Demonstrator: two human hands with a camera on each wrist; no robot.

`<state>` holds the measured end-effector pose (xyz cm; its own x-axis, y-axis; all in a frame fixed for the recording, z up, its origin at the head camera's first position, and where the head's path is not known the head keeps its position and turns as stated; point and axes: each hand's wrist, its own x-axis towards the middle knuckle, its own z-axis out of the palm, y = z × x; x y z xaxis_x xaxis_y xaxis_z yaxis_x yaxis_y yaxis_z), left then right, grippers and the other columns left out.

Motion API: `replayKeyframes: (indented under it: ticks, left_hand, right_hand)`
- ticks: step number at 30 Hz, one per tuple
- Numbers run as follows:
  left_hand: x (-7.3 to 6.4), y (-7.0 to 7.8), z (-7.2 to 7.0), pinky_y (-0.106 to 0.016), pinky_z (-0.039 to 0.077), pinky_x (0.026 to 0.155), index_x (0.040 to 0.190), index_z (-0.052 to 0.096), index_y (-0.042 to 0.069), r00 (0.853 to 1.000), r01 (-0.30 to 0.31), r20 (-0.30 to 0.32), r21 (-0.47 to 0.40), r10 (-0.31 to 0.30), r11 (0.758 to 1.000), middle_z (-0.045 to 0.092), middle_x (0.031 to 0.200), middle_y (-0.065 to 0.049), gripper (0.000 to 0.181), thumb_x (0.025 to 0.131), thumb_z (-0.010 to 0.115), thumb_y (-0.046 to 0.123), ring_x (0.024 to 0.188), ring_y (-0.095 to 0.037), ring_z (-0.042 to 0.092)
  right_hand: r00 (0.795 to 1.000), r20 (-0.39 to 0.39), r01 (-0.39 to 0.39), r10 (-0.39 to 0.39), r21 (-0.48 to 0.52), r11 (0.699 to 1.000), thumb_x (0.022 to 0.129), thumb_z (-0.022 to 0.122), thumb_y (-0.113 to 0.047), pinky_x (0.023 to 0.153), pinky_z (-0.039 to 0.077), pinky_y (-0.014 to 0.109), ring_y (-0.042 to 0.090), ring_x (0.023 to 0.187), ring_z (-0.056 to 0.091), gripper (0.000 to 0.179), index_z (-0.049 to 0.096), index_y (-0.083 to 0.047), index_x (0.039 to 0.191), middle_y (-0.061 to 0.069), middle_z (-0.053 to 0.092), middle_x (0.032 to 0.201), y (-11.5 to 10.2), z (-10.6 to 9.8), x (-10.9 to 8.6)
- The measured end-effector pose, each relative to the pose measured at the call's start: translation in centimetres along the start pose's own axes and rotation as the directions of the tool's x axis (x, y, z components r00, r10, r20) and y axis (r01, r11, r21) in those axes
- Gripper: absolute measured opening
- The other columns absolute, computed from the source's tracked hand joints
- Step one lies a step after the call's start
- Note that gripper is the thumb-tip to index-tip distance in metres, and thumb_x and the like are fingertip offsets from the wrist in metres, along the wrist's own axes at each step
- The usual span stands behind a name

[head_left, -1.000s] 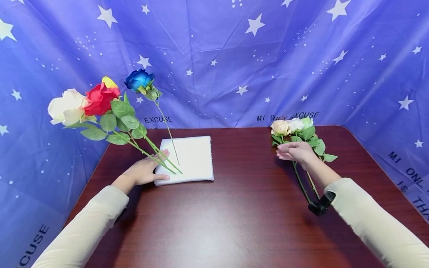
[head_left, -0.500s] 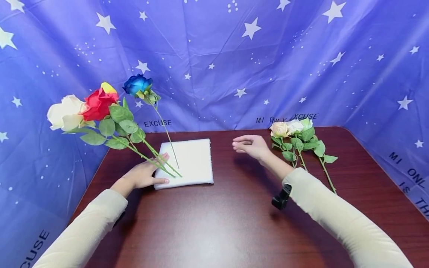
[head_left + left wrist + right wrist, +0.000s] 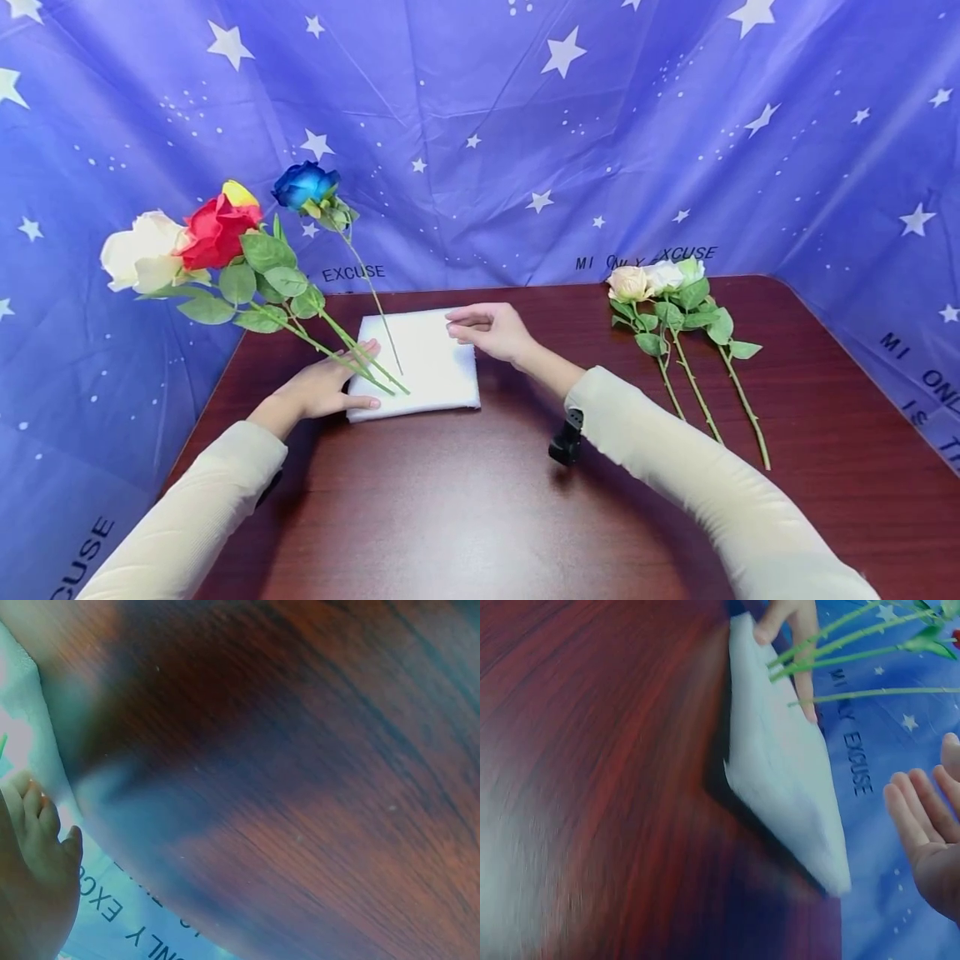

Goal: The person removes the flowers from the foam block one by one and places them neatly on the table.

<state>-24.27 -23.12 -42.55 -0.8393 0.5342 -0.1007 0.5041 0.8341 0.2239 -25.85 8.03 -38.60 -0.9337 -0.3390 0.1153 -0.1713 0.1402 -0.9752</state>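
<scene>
A white foam block (image 3: 438, 367) lies on the table with several artificial roses standing in its left part. A blue rose (image 3: 306, 187) leans at the back; a red rose (image 3: 221, 232), a cream rose (image 3: 146, 252) and a partly hidden yellow rose (image 3: 240, 193) lean left. My left hand (image 3: 321, 388) rests on the block's left side, thumb and fingers spread around the stems. My right hand (image 3: 497, 333) hovers by the block's far right corner, holding nothing. Its fingers are loosely bent in the right wrist view. The left wrist view shows my left hand (image 3: 37, 855) only partly.
On the right of the brown table (image 3: 480, 500) lie several more roses: a peach rose (image 3: 630, 283), a white rose (image 3: 663, 277) and a pale green one (image 3: 690, 269), stems toward me. A blue star-printed curtain (image 3: 480, 208) stands behind the table.
My right hand has moved left from the lying roses to the foam block's right side, carrying nothing. My left hand has stayed on the block, and the standing roses keep their places.
</scene>
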Motion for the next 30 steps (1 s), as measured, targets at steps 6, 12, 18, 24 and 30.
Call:
replayKeyframes:
  ticks: [6,12,18,24,30]
  left_hand:
    - [-0.1,-0.1,0.0,-0.054,0.027,0.117,0.154,0.024,0.013,1.0,0.004,-0.012,-0.003,-0.004,1.0,0.025,0.16,-0.014,0.095,0.082,0.063,0.062,0.145,-0.037,0.028]
    - [-0.1,-0.3,0.3,-0.053,0.028,0.117,0.153,0.025,0.012,1.0,0.003,-0.031,-0.003,-0.003,1.0,0.026,0.159,-0.014,0.095,0.081,0.064,0.061,0.145,-0.037,0.029]
    - [-0.1,-0.2,0.7,-0.052,0.027,0.117,0.151,0.029,0.006,0.999,-0.007,-0.053,-0.018,0.006,1.0,0.029,0.158,-0.017,0.093,0.082,0.065,0.057,0.145,-0.037,0.029]
    - [-0.2,-0.1,0.9,-0.052,0.031,0.115,0.144,0.041,0.001,0.997,0.023,-0.069,-0.028,-0.025,0.999,0.04,0.15,-0.022,0.087,0.081,0.066,0.057,0.14,-0.038,0.037]
    - [0.0,-0.2,0.7,-0.053,0.034,0.113,0.143,0.044,0.001,0.997,0.008,-0.079,-0.004,-0.008,1.0,0.043,0.147,-0.024,0.087,0.081,0.066,0.058,0.138,-0.04,0.04]
  right_hand:
    - [0.998,0.061,0.026,-0.025,-0.016,1.0,0.086,0.071,-0.007,0.084,0.059,0.032,0.029,0.099,0.071,0.031,0.068,0.003,0.115,0.022,0.07,0.111,0.0,2.8,0.8]
    - [0.989,0.144,0.026,-0.018,-0.055,0.998,0.086,0.071,-0.011,0.088,0.056,0.024,0.023,0.107,0.069,0.034,0.068,-0.002,0.119,0.016,0.07,0.117,-0.4,5.0,1.1]
    - [0.976,0.213,0.06,-0.046,-0.055,0.997,0.086,0.07,-0.01,0.091,0.054,0.021,0.024,0.111,0.067,0.035,0.067,-0.001,0.119,0.016,0.069,0.118,-0.9,7.0,1.6]
    - [0.964,0.262,0.047,-0.04,-0.019,0.999,0.088,0.068,-0.008,0.093,0.053,0.019,0.025,0.114,0.065,0.034,0.066,-0.001,0.121,0.016,0.068,0.12,-0.8,8.9,1.8]
    - [0.968,0.246,0.072,-0.055,-0.06,0.996,0.088,0.068,-0.01,0.096,0.051,0.017,0.027,0.113,0.066,0.036,0.064,0.0,0.122,0.018,0.069,0.118,-1.1,9.9,2.0]
